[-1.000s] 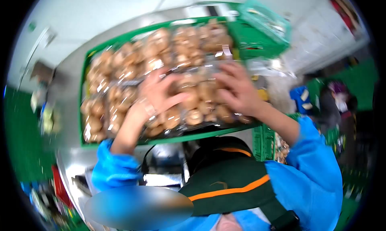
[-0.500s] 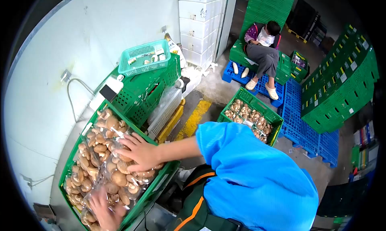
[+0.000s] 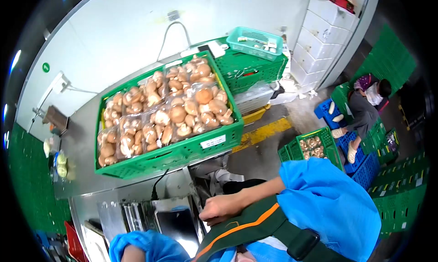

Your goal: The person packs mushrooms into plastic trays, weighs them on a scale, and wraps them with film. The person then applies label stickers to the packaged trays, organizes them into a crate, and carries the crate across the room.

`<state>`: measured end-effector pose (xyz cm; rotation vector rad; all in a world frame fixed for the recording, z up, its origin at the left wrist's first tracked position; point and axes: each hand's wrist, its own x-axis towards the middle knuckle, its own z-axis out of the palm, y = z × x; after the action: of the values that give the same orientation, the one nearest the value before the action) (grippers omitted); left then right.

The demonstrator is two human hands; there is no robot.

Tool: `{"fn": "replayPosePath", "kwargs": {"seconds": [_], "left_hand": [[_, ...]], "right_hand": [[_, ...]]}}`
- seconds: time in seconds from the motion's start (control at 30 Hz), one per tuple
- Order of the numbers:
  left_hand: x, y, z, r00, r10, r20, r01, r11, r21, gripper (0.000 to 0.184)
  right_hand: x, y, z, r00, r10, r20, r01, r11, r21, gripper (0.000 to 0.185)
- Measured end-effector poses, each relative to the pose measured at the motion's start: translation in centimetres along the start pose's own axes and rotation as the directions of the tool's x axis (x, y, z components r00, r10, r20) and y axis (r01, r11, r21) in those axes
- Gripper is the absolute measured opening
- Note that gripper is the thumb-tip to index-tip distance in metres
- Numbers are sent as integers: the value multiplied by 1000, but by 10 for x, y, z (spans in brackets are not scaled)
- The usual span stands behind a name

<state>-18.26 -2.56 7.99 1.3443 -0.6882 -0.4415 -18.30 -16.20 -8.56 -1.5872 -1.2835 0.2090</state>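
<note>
My right hand (image 3: 223, 208) is closed in front of my body, beside the green apron (image 3: 255, 223) with its orange stripe. Its fingers curl under, so whatever they may hold is hidden. Of my left arm only the blue sleeve (image 3: 148, 246) and a bit of forearm show at the bottom edge; the hand is out of frame. Beyond my hands, a green crate (image 3: 182, 149) stands on a metal table (image 3: 82, 159). Clear-wrapped packs of brown mushrooms (image 3: 178, 112) fill it in rows. Neither hand is seen touching the crate.
Right of the crate, a teal basket (image 3: 253, 52) rests on another green crate (image 3: 255, 75). A lower green crate of mushrooms (image 3: 342, 148) stands on the floor. A seated person (image 3: 360, 104) is at the right, near blue pallets (image 3: 367, 171). White boxes (image 3: 315, 43) are stacked by the wall.
Both hands have come away from the mushroom packs. My right hand has drawn back toward my body and closed; my left has left the frame. The view has swung left.
</note>
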Motion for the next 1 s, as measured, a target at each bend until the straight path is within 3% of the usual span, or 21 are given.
{"fn": "replayPosePath", "kwargs": {"seconds": [0.07,0.13,0.2,0.3,0.33,0.4,0.5,0.53,0.57,0.63,0.67,0.7,0.73,0.77,0.8,0.9,0.93,0.97,1.0], "left_hand": [[-11,13,11,996,91,11,-89,989,-118,32],[-13,25,21,980,195,49,-179,959,-219,29],[-3,28,31,950,295,105,-251,918,-308,26],[10,14,45,790,559,251,-320,725,-609,18],[6,11,54,809,559,183,-365,721,-589,18],[2,3,71,826,559,64,-424,694,-581,18],[-15,-11,87,893,447,-40,-428,822,-374,23],[-22,-11,78,934,353,44,-327,900,-287,31],[-22,-20,87,960,252,-120,-272,942,-199,20],[-19,-37,102,901,19,-433,-73,992,-107,9],[-25,-55,117,744,-241,-623,126,967,-223,10],[-24,-69,126,491,-505,-710,183,856,-483,11],[-32,-98,140,313,-522,-793,113,850,-515,15],[-35,-130,157,160,-540,-826,-92,825,-557,18],[-43,-147,164,83,-560,-825,-147,812,-566,22],[-83,-196,252,-510,-488,-708,-321,872,-370,30],[-98,-209,274,-671,-417,-613,-324,908,-263,34],[-110,-214,290,-807,-316,-499,-236,947,-218,39],[-139,-232,307,-863,-141,-485,-81,986,-143,31]], "right_hand": [[-15,-8,20,983,182,-26,-175,967,187,18],[-38,-22,29,894,420,-155,-388,900,199,17],[-68,-21,21,805,474,-358,-451,880,149,20],[-105,-21,9,507,758,-410,-552,651,521,17],[-115,-17,7,389,843,-371,-524,534,663,16],[-121,-13,0,269,868,-417,-458,496,738,14],[-109,-2,-11,404,891,-208,-575,424,699,15],[-100,3,-16,465,871,-158,-570,431,700,15],[-103,5,-18,543,832,-113,-597,477,645,16],[-102,2,-38,607,778,161,-770,526,361,17],[-100,-1,-48,606,738,298,-795,572,201,18],[-97,0,-55,638,676,368,-752,650,111,21],[-103,4,-55,743,559,368,-625,776,81,26],[-111,9,-62,714,548,436,-629,775,54,28],[-117,10,-64,694,575,433,-650,759,32,31],[-123,11,-61,567,467,679,-641,767,8,31],[-121,8,-58,588,391,708,-564,826,12,30],[-114,3,-57,602,312,735,-482,876,23,29],[-107,-4,-55,619,233,750,-391,920,36,28]]}}
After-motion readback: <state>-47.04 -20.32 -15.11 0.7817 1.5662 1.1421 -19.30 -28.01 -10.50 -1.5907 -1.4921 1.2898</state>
